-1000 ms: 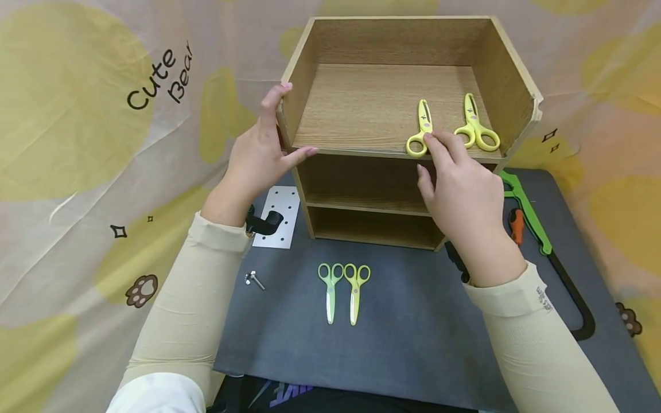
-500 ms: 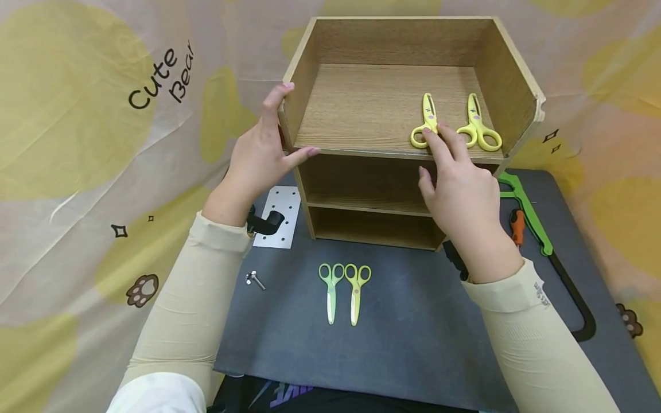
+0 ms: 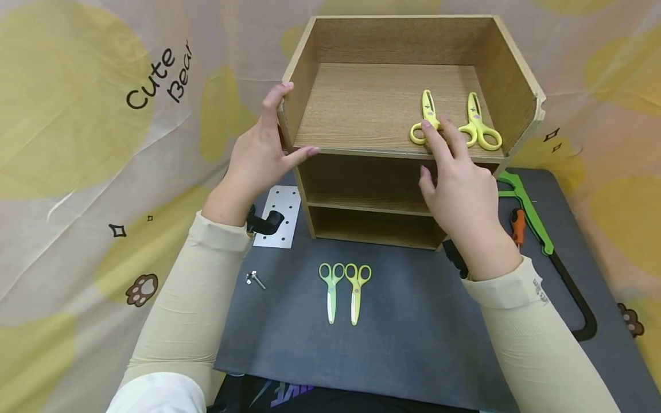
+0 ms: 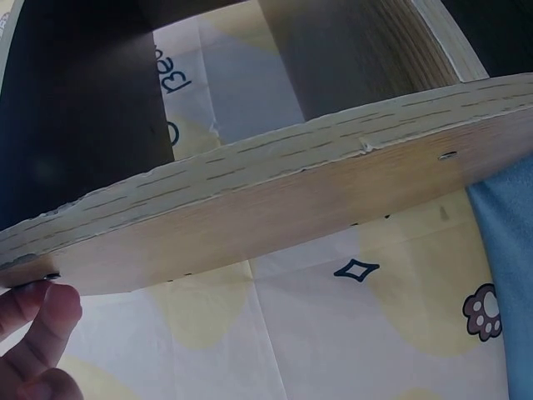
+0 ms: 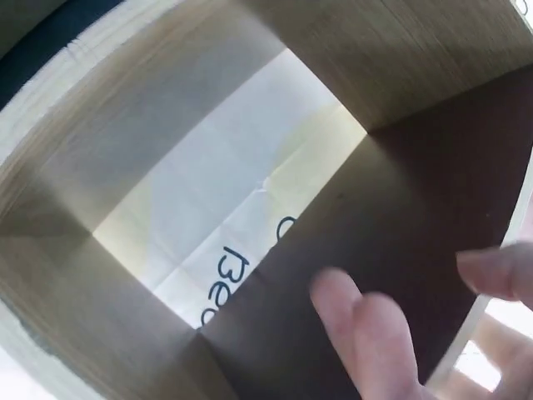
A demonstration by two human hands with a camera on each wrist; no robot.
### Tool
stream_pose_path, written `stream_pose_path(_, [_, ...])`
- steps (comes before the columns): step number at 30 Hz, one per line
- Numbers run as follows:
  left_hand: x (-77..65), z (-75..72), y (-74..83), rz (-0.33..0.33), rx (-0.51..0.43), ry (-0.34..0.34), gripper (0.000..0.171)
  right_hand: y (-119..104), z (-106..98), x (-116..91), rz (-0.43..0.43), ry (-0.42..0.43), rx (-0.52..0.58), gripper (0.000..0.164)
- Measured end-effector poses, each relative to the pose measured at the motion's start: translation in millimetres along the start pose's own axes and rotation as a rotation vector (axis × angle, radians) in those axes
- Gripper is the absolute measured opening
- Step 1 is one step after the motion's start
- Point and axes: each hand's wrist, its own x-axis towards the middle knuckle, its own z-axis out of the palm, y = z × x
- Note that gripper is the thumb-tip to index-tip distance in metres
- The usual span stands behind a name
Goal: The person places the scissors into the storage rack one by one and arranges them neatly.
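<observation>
A wooden shelf [image 3: 361,106] stands at the back of the table, with a shallow top tray over lower compartments. My left hand [image 3: 256,150] grips the tray's left side, thumb along the front edge. Two yellow scissors lie in the tray at the right: one pair of scissors [image 3: 428,104] under my right fingertips, another pair of scissors [image 3: 475,120] just right of them. My right hand [image 3: 458,182] rests its extended fingers on the left pair's handles, thumb apart below the tray's front edge. Green scissors [image 3: 331,282] and yellow scissors [image 3: 355,282] lie side by side on the table, blades toward me.
A white plate with holes [image 3: 283,207] lies left of the shelf, with small bolts [image 3: 255,279] nearer me. On the right are a green-handled saw [image 3: 532,215] and an orange-handled tool [image 3: 517,225]. A patterned cloth [image 3: 103,172] hangs around the grey table [image 3: 413,321].
The left yellow scissors in the tray have slid back from the front edge and slightly right, under my right fingers. My left hand stays on the shelf's side.
</observation>
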Motion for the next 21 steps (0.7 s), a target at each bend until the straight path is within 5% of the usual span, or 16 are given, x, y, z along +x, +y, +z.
stream_pose_path(5, [0.7, 1.4, -1.4, 0.008, -0.002, 0.001, 0.102, -5, 17, -27, -0.111, 0.257, 0.08, 0.059])
stream_pose_path(10, [1.4, 1.0, -0.4, 0.009, 0.003, 0.009, 0.102, -11, 47, -59, -0.188, 0.306, 0.174, 0.046])
stream_pose_path(13, [2.1, 0.9, 0.6, 0.016, 0.002, 0.014, 0.102, -11, 68, -74, -0.182, 0.222, 0.197, 0.037])
stream_pose_path(21, [0.6, 1.1, 0.8, 0.01, 0.004, 0.01, 0.102, -11, 137, -118, 0.013, -0.334, 0.281, 0.023])
